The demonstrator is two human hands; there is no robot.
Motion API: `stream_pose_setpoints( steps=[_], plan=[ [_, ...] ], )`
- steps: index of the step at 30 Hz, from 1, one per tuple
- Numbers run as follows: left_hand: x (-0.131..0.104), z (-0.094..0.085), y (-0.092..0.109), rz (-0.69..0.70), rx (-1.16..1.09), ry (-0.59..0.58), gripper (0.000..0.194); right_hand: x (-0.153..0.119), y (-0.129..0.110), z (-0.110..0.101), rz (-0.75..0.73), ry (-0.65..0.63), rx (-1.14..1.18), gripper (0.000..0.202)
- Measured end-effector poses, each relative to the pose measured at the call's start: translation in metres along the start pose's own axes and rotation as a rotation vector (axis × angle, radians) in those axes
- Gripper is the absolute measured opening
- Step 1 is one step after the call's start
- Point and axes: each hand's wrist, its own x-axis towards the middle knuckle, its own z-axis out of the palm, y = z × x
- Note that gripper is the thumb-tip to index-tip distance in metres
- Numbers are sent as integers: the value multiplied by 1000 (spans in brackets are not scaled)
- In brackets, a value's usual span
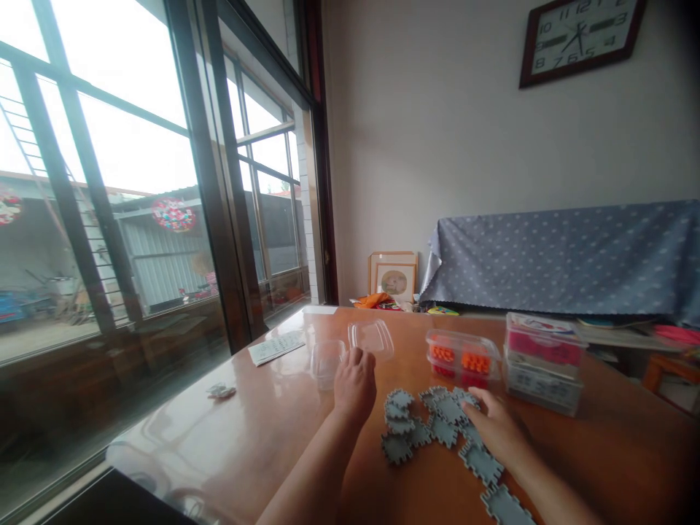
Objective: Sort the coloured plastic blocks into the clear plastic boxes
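Several grey jagged-edged pieces [445, 430] lie in a loose, partly overlapping pile on the brown table [421, 488]. My right hand [495, 419] is at the right side of the pile, thumb and fingers apart, touching the pieces there. My left hand [355, 383] is beside a clear empty-looking container [327, 364], its fingers curled near the container's right edge and the clear lid [372, 339]; what its fingertips hold, if anything, is hidden. A clear box with orange and red pieces [462, 357] stands behind the pile.
Stacked clear boxes [544, 364] stand at the right. A paper sheet [276, 348] and a small grey cluster [221, 391] lie at the left. Beyond the table are a window, a framed picture [394, 281] and a spotted blue cloth [563, 259].
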Motion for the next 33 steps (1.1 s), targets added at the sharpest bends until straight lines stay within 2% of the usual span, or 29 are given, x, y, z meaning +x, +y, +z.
stream_pose_setpoints(
  steps=[4, 9, 14, 26, 30, 33],
  plan=[
    [2, -10, -30, -86, 80, 17, 24, 4, 9, 6, 12, -7, 41, 50],
    [-2, -8, -66, -151, 167, -27, 25, 9, 17, 14, 27, -24, 61, 52],
    [-12, -1, -80, -169, 182, -32, 20, 8, 16, 13, 23, -14, 70, 50],
    [-25, -12, -62, -182, 118, 30, 23, 1, 2, 5, 29, 35, 147, 45],
    [-21, -11, -41, -159, 21, 52, 23, -2, -3, -2, 44, 32, 142, 47],
    [-17, -5, -15, -160, -122, -64, 25, -3, -7, -5, 68, 16, 128, 49]
  ],
)
